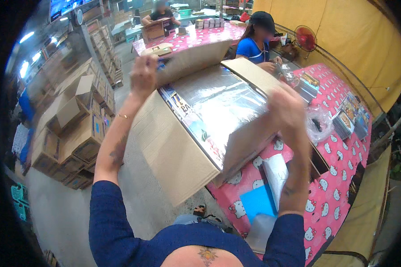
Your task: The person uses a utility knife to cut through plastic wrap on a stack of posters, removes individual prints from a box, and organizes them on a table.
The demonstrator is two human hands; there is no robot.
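Note:
A large open cardboard box sits at the edge of the pink table, its flaps spread. Inside lie flat printed sheets or books, largely under shiny clear plastic. My left hand is closed at the left end of the raised far flap. At the upper corner of the raised near flap, my right hand is closed and blurred; its fingertips are partly hidden. The left side flap hangs outward and down.
Stacked cartons stand on the floor at left. A blue folder, papers, a clear plastic bundle and book stacks lie on the pink table. A co-worker in blue and a red fan are beyond.

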